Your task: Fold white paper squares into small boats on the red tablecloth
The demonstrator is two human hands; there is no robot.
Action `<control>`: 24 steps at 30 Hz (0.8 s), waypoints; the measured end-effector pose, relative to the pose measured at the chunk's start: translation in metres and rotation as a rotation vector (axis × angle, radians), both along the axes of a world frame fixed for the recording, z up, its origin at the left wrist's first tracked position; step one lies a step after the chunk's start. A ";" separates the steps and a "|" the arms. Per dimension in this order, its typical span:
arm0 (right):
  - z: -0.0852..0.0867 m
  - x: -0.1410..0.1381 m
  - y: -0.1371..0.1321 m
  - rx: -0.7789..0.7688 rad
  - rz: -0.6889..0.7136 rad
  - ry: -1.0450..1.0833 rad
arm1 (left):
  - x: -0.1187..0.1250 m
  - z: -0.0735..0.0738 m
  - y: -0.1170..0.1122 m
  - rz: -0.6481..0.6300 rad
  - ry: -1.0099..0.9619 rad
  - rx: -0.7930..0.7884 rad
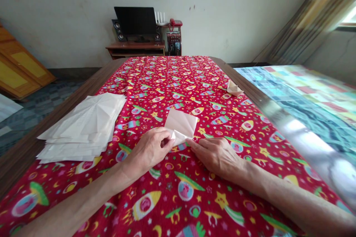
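A small creased white paper square (pixel 182 124) lies on the red patterned cloth (pixel 178 81) in the middle of the table. My left hand (pixel 148 150) pinches its near left corner, which is folded up. My right hand (pixel 215 153) lies beside it on the right, fingers stretched flat, the fingertips pressing the paper's near edge. A stack of white creased sheets (pixel 83 127) sits to the left of my left hand.
A folded paper shape (pixel 234 88) rests near the cloth's right edge. The brown table edge (pixel 25 144) shows on the left. A colourful mat (pixel 303 92) lies to the right. A desk with a monitor (pixel 136 22) stands against the far wall.
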State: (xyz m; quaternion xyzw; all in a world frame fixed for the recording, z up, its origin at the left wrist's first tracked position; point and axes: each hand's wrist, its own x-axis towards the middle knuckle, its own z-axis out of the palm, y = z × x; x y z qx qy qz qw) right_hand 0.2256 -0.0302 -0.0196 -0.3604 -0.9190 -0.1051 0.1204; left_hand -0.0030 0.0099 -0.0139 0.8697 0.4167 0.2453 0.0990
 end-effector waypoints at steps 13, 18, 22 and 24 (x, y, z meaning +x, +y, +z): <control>-0.001 -0.002 0.000 -0.079 -0.046 0.012 | -0.001 0.000 -0.002 -0.012 0.003 -0.076; 0.000 -0.002 0.001 -0.102 -0.058 0.018 | -0.001 0.001 0.000 0.009 0.019 -0.080; -0.002 -0.002 0.001 -0.106 -0.067 0.018 | 0.000 0.004 0.000 0.015 0.027 -0.104; -0.003 -0.001 0.001 -0.098 -0.070 0.034 | 0.000 0.005 -0.001 0.007 0.019 -0.105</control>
